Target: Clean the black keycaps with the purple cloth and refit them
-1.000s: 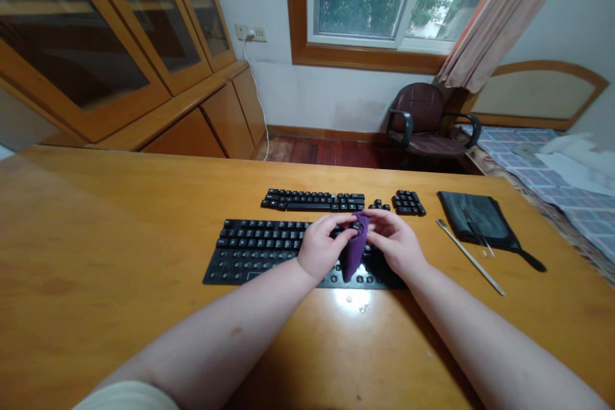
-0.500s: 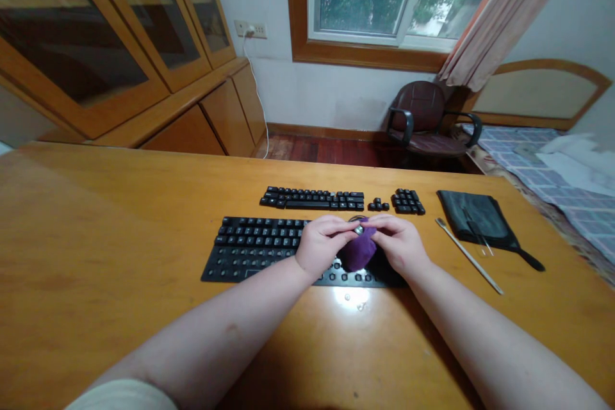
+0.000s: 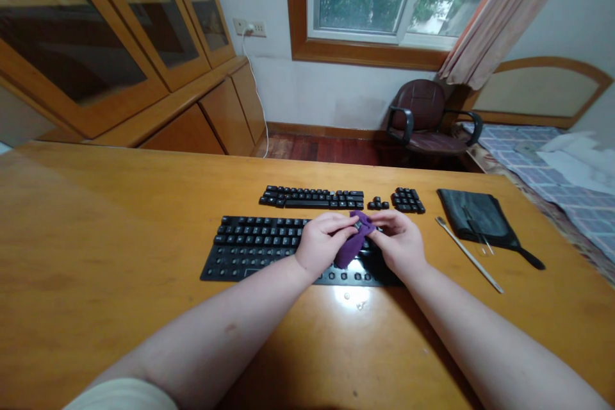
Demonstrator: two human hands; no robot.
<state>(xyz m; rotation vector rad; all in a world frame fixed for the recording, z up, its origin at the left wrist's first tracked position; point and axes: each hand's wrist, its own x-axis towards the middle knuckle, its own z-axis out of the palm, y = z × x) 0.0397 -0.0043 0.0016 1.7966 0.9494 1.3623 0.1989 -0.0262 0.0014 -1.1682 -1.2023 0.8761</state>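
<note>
Both my hands meet over the right half of a black keyboard [image 3: 254,246] on a wooden desk [image 3: 120,218]. My left hand [image 3: 321,243] is closed on a purple cloth [image 3: 352,245] that hangs down between the hands. My right hand [image 3: 400,240] pinches the cloth's top, where a small dark keycap [image 3: 358,225] shows between the fingertips. Rows of removed black keycaps [image 3: 312,198] lie in a line behind the keyboard, with two smaller groups [image 3: 407,201] to their right.
A black pouch [image 3: 473,218] with a black-handled tool [image 3: 526,257] lies at the right, beside a thin metal rod [image 3: 468,254]. Behind the desk stand wooden cabinets [image 3: 120,45], a brown armchair [image 3: 423,118], a window and a bed [image 3: 567,173].
The purple cloth bunched into a ball half a second ago and now hangs long again. Both hands kept working it around the keycap, staying over the keyboard's right half.
</note>
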